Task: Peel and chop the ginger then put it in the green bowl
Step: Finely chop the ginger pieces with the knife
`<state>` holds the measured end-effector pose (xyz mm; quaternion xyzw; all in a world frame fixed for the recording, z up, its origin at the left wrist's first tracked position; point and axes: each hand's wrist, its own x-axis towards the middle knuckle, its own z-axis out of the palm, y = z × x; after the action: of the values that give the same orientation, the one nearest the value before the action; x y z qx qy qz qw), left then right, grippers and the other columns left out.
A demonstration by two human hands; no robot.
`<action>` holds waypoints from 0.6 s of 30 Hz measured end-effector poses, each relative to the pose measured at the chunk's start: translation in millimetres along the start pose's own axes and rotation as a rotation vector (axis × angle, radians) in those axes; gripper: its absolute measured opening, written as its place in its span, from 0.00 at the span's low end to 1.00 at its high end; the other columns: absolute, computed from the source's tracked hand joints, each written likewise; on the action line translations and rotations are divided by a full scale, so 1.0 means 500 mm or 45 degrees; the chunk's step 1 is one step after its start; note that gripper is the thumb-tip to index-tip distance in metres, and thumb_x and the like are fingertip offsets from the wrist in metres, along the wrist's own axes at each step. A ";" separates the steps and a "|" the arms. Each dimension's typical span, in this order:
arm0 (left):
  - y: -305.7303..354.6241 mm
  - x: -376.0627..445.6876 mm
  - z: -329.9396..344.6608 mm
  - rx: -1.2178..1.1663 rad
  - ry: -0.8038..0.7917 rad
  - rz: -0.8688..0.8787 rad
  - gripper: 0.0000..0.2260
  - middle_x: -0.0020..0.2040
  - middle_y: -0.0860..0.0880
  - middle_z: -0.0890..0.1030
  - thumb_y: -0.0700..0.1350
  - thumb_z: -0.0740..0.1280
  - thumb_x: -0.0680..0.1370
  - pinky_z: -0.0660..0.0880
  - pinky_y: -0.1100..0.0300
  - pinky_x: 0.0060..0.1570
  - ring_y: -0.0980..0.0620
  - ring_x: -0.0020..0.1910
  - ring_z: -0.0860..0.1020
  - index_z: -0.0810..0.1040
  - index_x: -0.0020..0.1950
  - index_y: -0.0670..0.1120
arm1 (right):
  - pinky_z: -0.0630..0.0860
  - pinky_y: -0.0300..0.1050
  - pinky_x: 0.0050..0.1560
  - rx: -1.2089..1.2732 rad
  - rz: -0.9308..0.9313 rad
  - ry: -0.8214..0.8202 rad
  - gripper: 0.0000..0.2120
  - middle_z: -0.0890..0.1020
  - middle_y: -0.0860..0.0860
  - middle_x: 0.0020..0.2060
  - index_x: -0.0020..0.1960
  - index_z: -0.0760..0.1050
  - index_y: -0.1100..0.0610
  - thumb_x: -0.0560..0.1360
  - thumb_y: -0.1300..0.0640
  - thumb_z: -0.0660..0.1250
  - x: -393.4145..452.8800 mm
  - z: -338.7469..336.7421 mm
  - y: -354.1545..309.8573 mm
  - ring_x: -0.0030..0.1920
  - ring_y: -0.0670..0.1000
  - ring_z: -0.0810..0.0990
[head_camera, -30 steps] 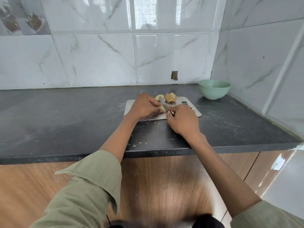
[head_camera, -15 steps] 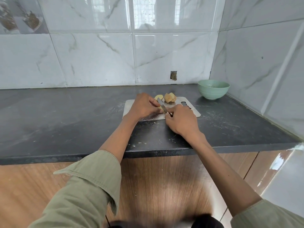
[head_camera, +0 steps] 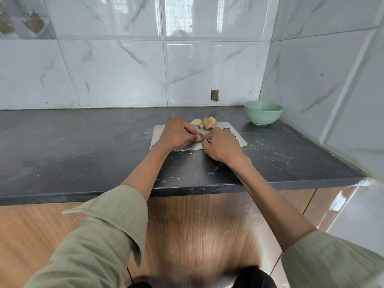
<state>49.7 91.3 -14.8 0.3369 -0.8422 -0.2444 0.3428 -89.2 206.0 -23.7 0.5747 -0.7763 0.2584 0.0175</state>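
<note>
While my right hand (head_camera: 222,145) pinches the knife (head_camera: 199,133) and my left hand (head_camera: 176,133) curls over hidden ginger, spare ginger pieces (head_camera: 209,122) sit on the board (head_camera: 239,140): firm, knobbly, likely slippery, best pinned flat-side down.

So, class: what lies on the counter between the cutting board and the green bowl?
In the head view, nothing but bare dark counter, lightly smeared, separates the metal cutting board from the green bowl.

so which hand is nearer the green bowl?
Right. The right hand sits on the metal cutting board's bowl side, gripping the knife; the left hand is farther from the green ceramic bowl.
</note>
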 end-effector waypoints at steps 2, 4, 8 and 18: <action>-0.001 0.001 0.001 0.003 0.002 0.001 0.09 0.30 0.61 0.83 0.41 0.84 0.66 0.81 0.64 0.42 0.60 0.37 0.84 0.89 0.42 0.52 | 0.69 0.48 0.43 -0.012 -0.016 0.006 0.12 0.76 0.54 0.40 0.52 0.81 0.54 0.75 0.51 0.62 -0.006 -0.001 -0.001 0.50 0.61 0.78; -0.004 0.001 0.003 0.008 0.010 -0.005 0.08 0.31 0.62 0.82 0.40 0.83 0.67 0.79 0.67 0.41 0.62 0.37 0.83 0.89 0.43 0.48 | 0.69 0.48 0.43 -0.044 -0.037 0.017 0.10 0.76 0.53 0.40 0.51 0.81 0.55 0.76 0.53 0.63 -0.016 -0.002 0.003 0.49 0.61 0.77; -0.010 0.006 0.003 0.003 0.016 -0.013 0.09 0.33 0.61 0.83 0.41 0.83 0.67 0.78 0.70 0.42 0.63 0.39 0.84 0.89 0.44 0.49 | 0.69 0.47 0.42 -0.073 -0.051 0.022 0.10 0.77 0.53 0.39 0.49 0.82 0.53 0.75 0.52 0.63 -0.022 -0.002 0.007 0.47 0.62 0.79; -0.017 0.009 -0.001 -0.018 0.009 -0.038 0.12 0.38 0.55 0.86 0.43 0.85 0.65 0.78 0.69 0.41 0.60 0.37 0.84 0.89 0.46 0.45 | 0.74 0.50 0.47 0.027 -0.036 0.223 0.15 0.82 0.56 0.44 0.56 0.84 0.49 0.75 0.50 0.62 -0.030 0.019 0.003 0.53 0.60 0.79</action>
<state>50.9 82.2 -18.2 0.3478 -0.8341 -0.2545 0.3443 -82.7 215.6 -37.4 0.5609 -0.7609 0.3155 0.0828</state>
